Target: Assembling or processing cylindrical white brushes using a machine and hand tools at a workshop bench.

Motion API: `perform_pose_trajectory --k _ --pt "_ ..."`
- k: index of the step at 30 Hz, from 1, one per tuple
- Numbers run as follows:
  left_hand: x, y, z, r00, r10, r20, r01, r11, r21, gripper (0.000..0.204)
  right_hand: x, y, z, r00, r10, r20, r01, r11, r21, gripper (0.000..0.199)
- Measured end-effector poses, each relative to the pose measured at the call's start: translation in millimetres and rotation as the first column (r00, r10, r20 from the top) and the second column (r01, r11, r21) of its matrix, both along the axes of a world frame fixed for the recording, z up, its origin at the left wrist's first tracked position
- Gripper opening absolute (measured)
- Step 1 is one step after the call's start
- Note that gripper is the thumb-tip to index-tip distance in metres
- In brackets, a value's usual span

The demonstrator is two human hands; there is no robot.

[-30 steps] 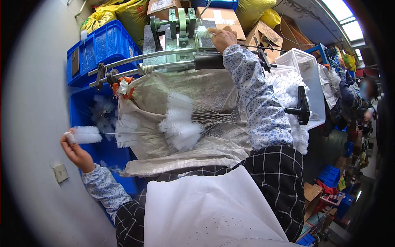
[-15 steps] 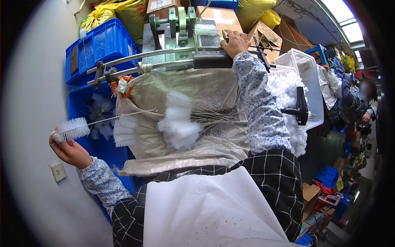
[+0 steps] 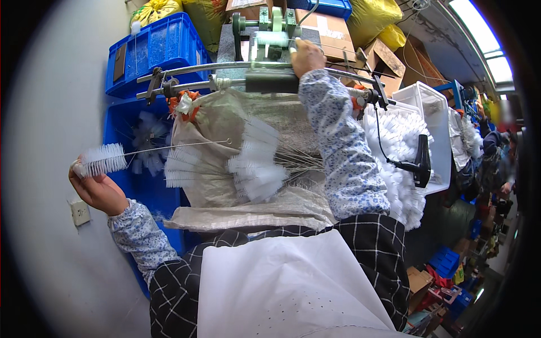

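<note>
Head view: left fingers [image 3: 81,186] pinch a white, bristly, wire-stemmed brush [image 3: 106,159]; whether the right fingers [image 3: 303,50] grip, I cannot tell.

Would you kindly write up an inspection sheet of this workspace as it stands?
Surface: pale woven sheet beneath several white brushes.
Job's things: held brush; second brush at the green machine.
Left hand: fingers closed on the held brush's bristle end.
Right hand: next to the second brush; grip unclear.
Clutter: heaped white bristles on the right.
Cables: thin dark cord or rod near the black handle.
Surroundings: blue crate, cardboard boxes, yellow sacks, wall socket.
</note>
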State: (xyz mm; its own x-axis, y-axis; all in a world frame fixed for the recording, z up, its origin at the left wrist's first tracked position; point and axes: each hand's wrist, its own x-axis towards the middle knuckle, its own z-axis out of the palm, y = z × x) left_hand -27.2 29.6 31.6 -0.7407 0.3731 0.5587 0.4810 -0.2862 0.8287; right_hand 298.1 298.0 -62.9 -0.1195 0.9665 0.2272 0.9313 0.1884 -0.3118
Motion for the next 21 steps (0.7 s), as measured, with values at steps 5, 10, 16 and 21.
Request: perform_pose_trajectory --k 5,10,16,21 --pt "11.9 9.7 -2.1 0.999 -0.047 0.001 0.047 0.999 0.023 0.025 -36.4 -4.6 3.6 1.000 0.005 0.029 -0.003 0.998 -0.065 0.023" --pt "19.3 12.9 0.2 0.998 -0.064 -0.016 0.064 0.998 0.016 0.025 -17.1 -3.4 4.9 0.999 0.027 0.043 -0.024 0.998 -0.059 0.026" --pt "15.2 11.4 -2.6 0.996 -0.076 0.036 0.074 0.997 0.038 0.025 35.2 3.7 6.7 0.993 0.008 0.115 -0.001 0.998 -0.057 0.022" --pt "22.1 21.1 -9.2 0.992 -0.111 0.055 0.109 0.993 0.033 0.024 79.0 15.4 19.2 0.983 -0.054 0.176 0.077 0.989 -0.127 0.025"
